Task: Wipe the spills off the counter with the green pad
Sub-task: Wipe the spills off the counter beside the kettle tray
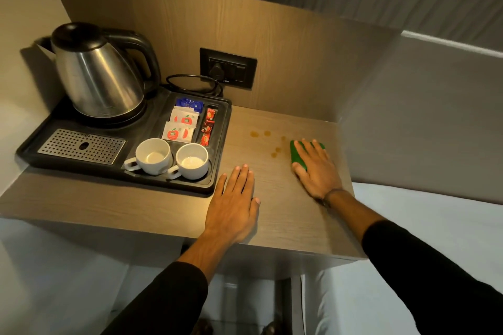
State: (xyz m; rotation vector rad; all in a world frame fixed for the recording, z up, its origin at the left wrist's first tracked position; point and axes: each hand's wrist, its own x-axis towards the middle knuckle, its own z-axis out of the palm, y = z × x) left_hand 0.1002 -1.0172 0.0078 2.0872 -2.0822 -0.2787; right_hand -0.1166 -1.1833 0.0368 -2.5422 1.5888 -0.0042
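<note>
The green pad (295, 155) lies flat on the wooden counter (272, 215) near its right side. My right hand (315, 168) presses down on the pad, fingers spread over it, so most of the pad is covered. Several small brown spill drops (255, 133) dot the counter just left of the pad, the nearest ones (275, 152) a finger's width from its edge. My left hand (234, 204) rests flat on the counter, palm down, fingers apart, holding nothing, beside the tray's right front corner.
A black tray (217, 171) fills the counter's left half, carrying a steel kettle (100, 76), two white cups (174, 158) and sachets (185, 122). A wall socket (228, 68) with a cable sits behind. The counter's right edge meets a bed (422, 212).
</note>
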